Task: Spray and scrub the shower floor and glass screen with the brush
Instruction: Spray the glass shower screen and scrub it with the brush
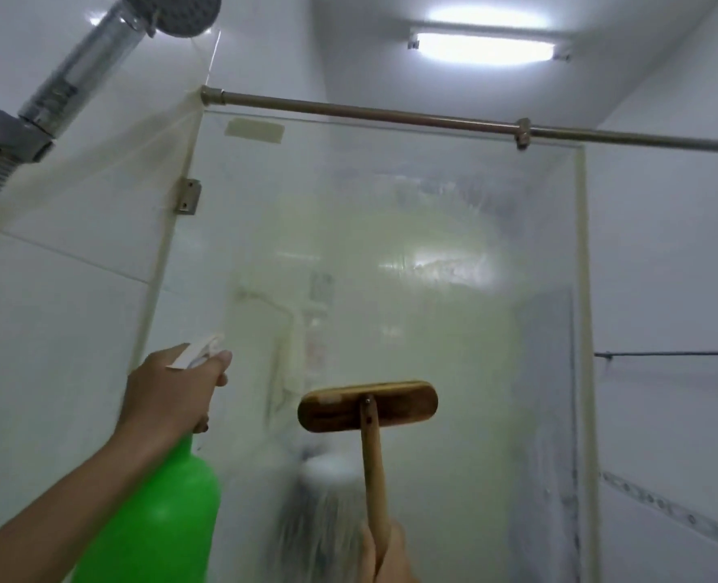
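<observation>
The glass screen (390,229) fills the middle of the view, smeared and foggy over most of its face. My left hand (167,393) grips the white trigger head of a green spray bottle (159,511), its nozzle aimed at the glass from the lower left. My right hand (384,555) holds the wooden handle at the bottom edge. The wooden brush (367,406) has its flat head raised against the lower middle of the glass. The shower floor is out of view.
A chrome shower head (172,12) and its holder (8,136) hang at the upper left. A metal support rod (390,111) runs across the screen's top. White tiled walls stand left and right; a thin line (668,353) crosses the right wall.
</observation>
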